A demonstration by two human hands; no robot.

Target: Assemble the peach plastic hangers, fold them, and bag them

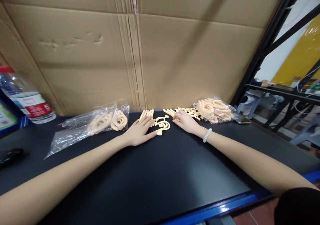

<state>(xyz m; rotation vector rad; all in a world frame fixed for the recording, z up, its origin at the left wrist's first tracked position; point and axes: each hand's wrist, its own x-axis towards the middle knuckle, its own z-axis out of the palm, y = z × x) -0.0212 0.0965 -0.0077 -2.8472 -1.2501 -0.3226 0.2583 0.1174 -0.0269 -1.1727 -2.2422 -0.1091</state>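
My left hand point(140, 131) lies nearly flat on the black table, fingers apart, over the near ends of several pale straight sticks point(147, 113). Its thumb reaches to some cream-coloured curved pieces point(163, 125), which look like hooks or open rings. To the right of those pieces, my right hand point(186, 121) has its fingers curled down at the near side of more pale sticks point(169, 112). What is under its fingertips is mostly hidden. Behind that hand spreads a pile of small cream pieces point(191, 112).
Clear plastic bags with cream ring-shaped pieces lie at left point(100, 121) and right point(213, 110). A phone point(242, 120) is beside the right bag. A water bottle point(32, 102) and black mouse point(11, 155) are at far left. Cardboard point(200, 52) walls the back.
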